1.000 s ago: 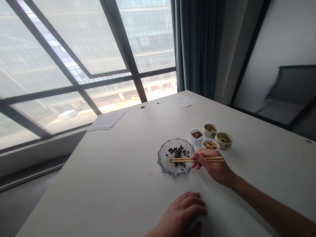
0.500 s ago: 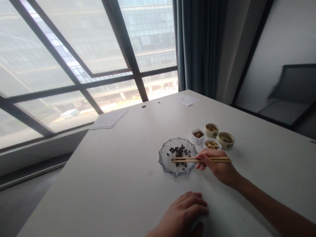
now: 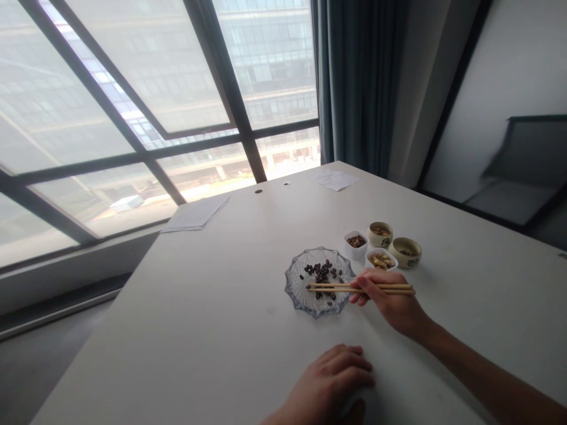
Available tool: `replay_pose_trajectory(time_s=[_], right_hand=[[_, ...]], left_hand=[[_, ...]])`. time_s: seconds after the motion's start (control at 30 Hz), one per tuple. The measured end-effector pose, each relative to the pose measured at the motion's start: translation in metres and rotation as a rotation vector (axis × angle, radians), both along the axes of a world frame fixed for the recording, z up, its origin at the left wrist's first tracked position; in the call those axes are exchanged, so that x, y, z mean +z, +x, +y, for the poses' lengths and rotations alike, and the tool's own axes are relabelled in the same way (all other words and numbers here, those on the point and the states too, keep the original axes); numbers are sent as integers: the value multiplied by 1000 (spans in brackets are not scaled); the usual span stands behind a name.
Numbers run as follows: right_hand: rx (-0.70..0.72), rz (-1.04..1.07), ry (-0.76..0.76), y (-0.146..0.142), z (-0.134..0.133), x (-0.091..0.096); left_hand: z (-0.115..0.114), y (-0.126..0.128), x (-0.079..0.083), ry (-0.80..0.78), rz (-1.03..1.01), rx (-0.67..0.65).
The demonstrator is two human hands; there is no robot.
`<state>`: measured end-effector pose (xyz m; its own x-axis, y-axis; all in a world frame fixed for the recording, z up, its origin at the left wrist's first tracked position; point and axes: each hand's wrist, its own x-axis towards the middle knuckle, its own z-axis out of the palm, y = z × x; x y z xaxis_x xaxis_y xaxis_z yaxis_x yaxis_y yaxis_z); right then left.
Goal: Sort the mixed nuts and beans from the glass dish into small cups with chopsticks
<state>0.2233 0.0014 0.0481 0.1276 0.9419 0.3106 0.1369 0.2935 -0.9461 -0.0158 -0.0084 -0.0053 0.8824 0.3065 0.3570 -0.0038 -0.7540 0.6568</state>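
Observation:
My right hand is closed around a pair of wooden chopsticks, which reach leftward over a scalloped clear glass bowl. Several dark, glossy beans lie in the bowl. One dark bean is at the chopstick tips; whether it is pinched I cannot tell. Just beyond my right hand stands a white square dish of pale, tan pieces. Lower down, my left hand rests on the table, its fingers loosely bent and holding nothing; its thumb is partly hidden.
Behind the right hand are a white dish of reddish-brown pieces and two cream cups, one farther back and one to the right. Paper sheets lie on the white table near the window, with another sheet at the far corner.
The chopstick tips have shifted very slightly left within the bowl, beside the same bean. My left hand has stayed in place.

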Motion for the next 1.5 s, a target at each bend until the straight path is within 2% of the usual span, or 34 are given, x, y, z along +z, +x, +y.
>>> replay_pose_trajectory(time_s=[0.33,0.53,0.67,0.8,0.9,1.0,1.07,1.17,1.27,1.3,1.37,1.47,1.5], right_hand=[[-13,37,-12,-2,0,4],[-78,79,-26,-7,0,-1],[-138,82,9,-2,-2,10],[-338,77,77,28,-20,41],[-643,36,175,60,-43,55],[-895,-6,256,91,-65,51],[-924,-28,184,106,-74,43],[-920,-46,96,114,-81,38],[-928,-54,169,100,-80,47],[-890,-64,183,89,-77,50],[-710,-99,182,64,-68,53],[-239,-129,170,22,-43,47],[-127,-166,156,10,-33,43]], left_hand=[[-1,0,0,4,4,9],[0,0,0,3,14,1],[1,0,-2,8,3,-2],[1,0,-2,16,-4,-1],[0,0,-1,23,-8,-2],[1,0,0,19,-4,3],[1,0,1,14,-6,3],[1,1,2,17,-20,7],[0,1,4,23,-12,15],[0,1,5,24,-6,14],[-1,2,6,25,-3,10],[-1,1,5,30,-4,15],[-1,1,4,31,-3,15]])
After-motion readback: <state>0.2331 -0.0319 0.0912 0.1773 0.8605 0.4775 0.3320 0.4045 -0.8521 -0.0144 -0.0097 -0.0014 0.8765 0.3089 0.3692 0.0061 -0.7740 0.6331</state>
